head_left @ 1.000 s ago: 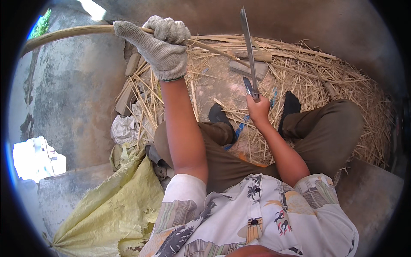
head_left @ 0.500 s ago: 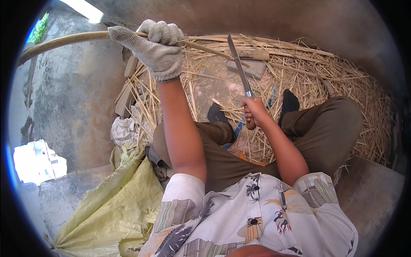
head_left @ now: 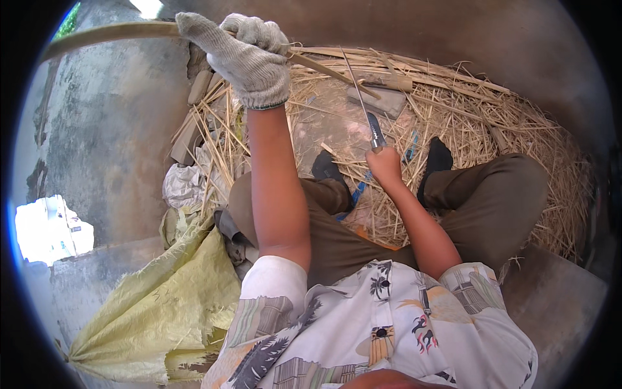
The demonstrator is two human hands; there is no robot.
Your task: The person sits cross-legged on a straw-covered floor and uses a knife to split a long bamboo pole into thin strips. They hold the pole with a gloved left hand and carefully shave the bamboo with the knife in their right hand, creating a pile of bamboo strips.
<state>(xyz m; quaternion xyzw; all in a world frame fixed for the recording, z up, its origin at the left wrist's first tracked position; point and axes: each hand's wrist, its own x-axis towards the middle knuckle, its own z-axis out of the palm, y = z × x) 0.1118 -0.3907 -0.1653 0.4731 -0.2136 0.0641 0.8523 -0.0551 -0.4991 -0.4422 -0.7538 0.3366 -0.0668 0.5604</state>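
In a grey-white knitted glove, my left hand [head_left: 249,61] is closed around a long bamboo strip [head_left: 116,30]. The strip bends away to the far left, and its short end slants down to the right, toward the middle of the floor. My bare right hand [head_left: 385,166] grips the handle of a long-bladed knife [head_left: 374,129]. Its blade points up and away from me, nearly edge-on, and crosses the strip's end in this view; whether they touch I cannot tell. Beyond the knife lies a flat grey block [head_left: 382,101], with a short bamboo piece [head_left: 394,81] behind it.
Pale shavings and thin strips [head_left: 518,155] cover the floor to the right and along the far wall [head_left: 414,29]. My legs are bent around the work spot, feet [head_left: 438,155] in dark socks. At the left lie a yellowish woven sack [head_left: 162,305] and a crumpled white bag [head_left: 183,186].
My left hand and the bamboo strip have shifted slightly up and right in the picture. The knife has rolled in my right hand, so its blade now looks thinner.
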